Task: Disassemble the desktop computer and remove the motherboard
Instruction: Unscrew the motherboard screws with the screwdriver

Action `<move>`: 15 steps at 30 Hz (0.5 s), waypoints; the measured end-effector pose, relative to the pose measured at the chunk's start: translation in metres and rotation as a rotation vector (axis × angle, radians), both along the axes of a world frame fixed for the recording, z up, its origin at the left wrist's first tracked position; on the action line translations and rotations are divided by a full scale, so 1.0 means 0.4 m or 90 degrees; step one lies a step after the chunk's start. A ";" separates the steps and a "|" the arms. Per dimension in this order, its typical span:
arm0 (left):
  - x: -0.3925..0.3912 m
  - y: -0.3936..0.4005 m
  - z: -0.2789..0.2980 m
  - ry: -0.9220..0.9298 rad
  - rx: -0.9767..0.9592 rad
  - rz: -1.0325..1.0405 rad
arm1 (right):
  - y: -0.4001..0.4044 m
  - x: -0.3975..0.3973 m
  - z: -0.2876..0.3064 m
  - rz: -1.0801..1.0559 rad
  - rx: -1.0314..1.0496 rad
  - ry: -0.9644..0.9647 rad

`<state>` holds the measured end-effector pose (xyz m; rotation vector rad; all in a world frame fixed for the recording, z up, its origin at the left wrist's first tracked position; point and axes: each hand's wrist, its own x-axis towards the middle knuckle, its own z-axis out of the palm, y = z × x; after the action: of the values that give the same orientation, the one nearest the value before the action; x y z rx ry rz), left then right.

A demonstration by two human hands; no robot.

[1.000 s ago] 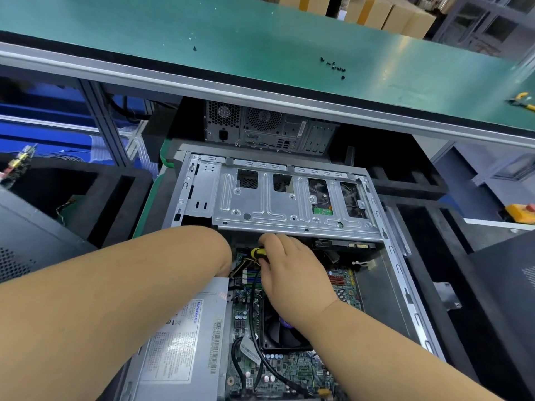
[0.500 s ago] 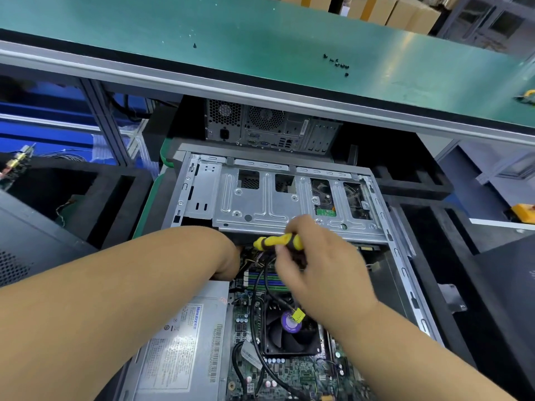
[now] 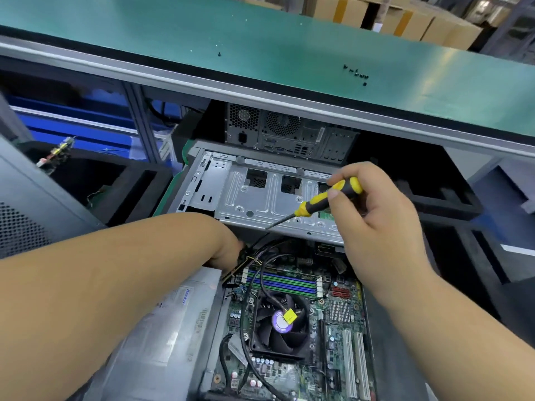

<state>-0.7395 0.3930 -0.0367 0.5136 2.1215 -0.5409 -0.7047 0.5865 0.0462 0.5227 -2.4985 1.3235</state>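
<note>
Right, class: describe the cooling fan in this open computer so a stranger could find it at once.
Start at the open computer case under the green workbench and look down at its green circuit board. The fan sits near the board's middle, below the blue and green memory slots. It alone is black and bladed, with a purple hub and yellow tag.

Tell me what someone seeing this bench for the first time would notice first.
Probably the yellow and black screwdriver, which the right hand holds up over the open computer case, tip pointing down and left. Next, the black CPU fan with its yellow tag, in the middle of the green motherboard below. The left hand reaches in among the cables beside the silver power supply, fingers hidden.
</note>
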 end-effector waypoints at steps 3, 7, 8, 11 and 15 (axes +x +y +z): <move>0.004 0.015 0.005 0.008 -0.025 0.034 | 0.020 -0.017 -0.015 0.049 0.015 -0.005; 0.009 0.026 0.016 0.002 -0.034 0.094 | 0.037 -0.015 -0.055 0.120 0.127 -0.014; 0.012 0.028 0.026 0.003 -0.030 0.117 | 0.037 -0.014 -0.064 0.131 0.179 -0.006; 0.012 0.029 0.040 0.004 -0.008 0.161 | 0.034 -0.006 -0.082 0.166 0.268 0.001; 0.016 0.035 0.039 -0.003 0.010 0.153 | 0.024 0.004 -0.091 0.200 0.292 0.011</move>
<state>-0.7330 0.4069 -0.0210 0.2629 2.1461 -0.3858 -0.7033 0.5960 0.0099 1.0543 -2.7932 0.8127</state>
